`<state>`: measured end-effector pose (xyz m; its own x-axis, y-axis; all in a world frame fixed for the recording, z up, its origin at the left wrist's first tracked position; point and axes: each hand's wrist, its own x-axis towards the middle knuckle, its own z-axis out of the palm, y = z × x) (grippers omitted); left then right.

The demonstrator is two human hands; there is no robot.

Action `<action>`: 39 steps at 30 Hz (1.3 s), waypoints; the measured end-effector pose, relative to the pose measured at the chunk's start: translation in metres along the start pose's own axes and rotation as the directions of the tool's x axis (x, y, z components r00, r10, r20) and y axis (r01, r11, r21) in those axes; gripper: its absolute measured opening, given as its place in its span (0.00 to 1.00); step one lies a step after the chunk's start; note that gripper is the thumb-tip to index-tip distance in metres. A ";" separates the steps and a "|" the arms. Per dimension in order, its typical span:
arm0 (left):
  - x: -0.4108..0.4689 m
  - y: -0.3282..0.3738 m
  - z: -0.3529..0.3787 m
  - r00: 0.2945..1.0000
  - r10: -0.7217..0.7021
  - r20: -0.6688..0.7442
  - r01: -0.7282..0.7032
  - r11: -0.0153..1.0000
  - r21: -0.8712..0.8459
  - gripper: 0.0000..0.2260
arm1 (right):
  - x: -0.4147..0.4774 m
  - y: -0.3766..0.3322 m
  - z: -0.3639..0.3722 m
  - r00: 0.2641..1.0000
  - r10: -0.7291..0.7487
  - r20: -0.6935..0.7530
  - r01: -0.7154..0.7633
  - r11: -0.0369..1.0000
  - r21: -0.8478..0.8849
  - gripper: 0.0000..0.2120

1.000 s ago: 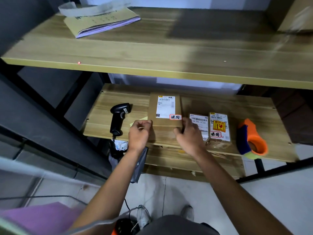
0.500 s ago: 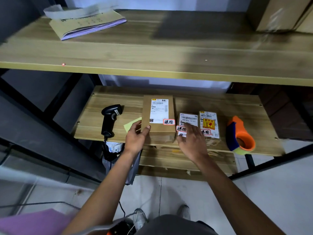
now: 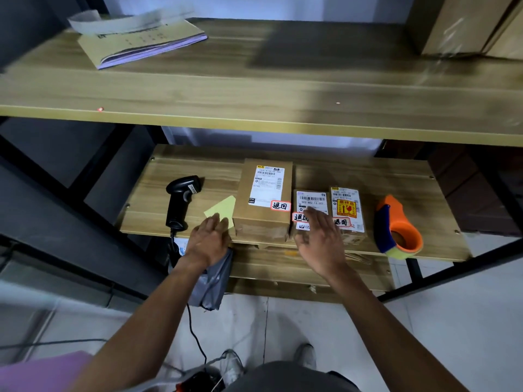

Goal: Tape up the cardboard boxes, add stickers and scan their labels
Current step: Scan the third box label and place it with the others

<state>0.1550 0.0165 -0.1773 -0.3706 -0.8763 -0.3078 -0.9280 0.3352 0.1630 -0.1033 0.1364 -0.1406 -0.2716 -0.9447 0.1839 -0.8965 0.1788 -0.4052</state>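
Three labelled cardboard boxes stand in a row on the lower wooden shelf (image 3: 396, 176). The large box (image 3: 264, 193) is on the left, a small box (image 3: 310, 200) in the middle and another small box (image 3: 346, 207) on the right; each carries a red-edged sticker. My left hand (image 3: 209, 239) lies flat with straight fingers on a yellow paper sheet (image 3: 222, 209) just left of the large box. Over the front of the middle box my right hand (image 3: 319, 239) is spread with straight fingers, holding nothing. A black barcode scanner (image 3: 179, 199) lies at the left, an orange tape dispenser (image 3: 397, 227) at the right.
An upper wooden shelf (image 3: 254, 89) overhangs the lower one, with a folder of papers (image 3: 141, 41) at its left and a cardboard box (image 3: 464, 24) at its right. A grey bag (image 3: 210, 281) hangs below the shelf front. The scanner cable runs down to the floor.
Both hands have let go of the large box. The left hand moved left onto the yellow sheet, the right hand moved right over the middle small box. The view shifted slightly.
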 end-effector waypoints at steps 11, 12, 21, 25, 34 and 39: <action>-0.007 0.016 0.005 0.991 -0.017 -0.132 0.032 0.993 0.113 0.23 | 0.014 -0.027 0.002 0.965 -0.260 0.021 0.261 0.958 -0.120 0.30; -0.007 0.015 0.007 0.990 -0.001 -0.139 0.015 0.995 0.102 0.23 | 0.017 -0.036 0.003 0.947 -0.314 0.066 0.320 0.939 -0.123 0.31; -0.002 -0.005 0.007 0.993 -0.098 -0.069 0.102 0.993 0.062 0.28 | 0.024 -0.044 0.019 0.922 -0.352 0.162 0.373 0.920 -0.122 0.29; 0.004 -0.008 -0.003 0.986 -0.112 -0.126 0.104 0.992 -0.066 0.29 | 0.023 -0.039 0.014 0.916 -0.384 0.115 0.396 0.913 -0.100 0.27; -0.014 0.051 -0.027 0.976 -0.219 0.011 0.081 0.315 -0.946 0.33 | 0.018 -0.020 0.005 0.920 -0.389 0.035 0.387 0.920 0.058 0.21; -0.014 0.058 -0.020 0.982 -0.187 -0.018 0.034 0.270 -0.962 0.22 | 0.018 0.027 -0.018 0.978 0.132 -0.162 -0.121 0.990 0.075 0.24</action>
<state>0.1072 0.0412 -0.1443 -0.1893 -0.9296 -0.3163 -0.2254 -0.2724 0.9354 -0.1390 0.1291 -0.1318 -0.4404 -0.8556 0.2720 -0.8284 0.2705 -0.4905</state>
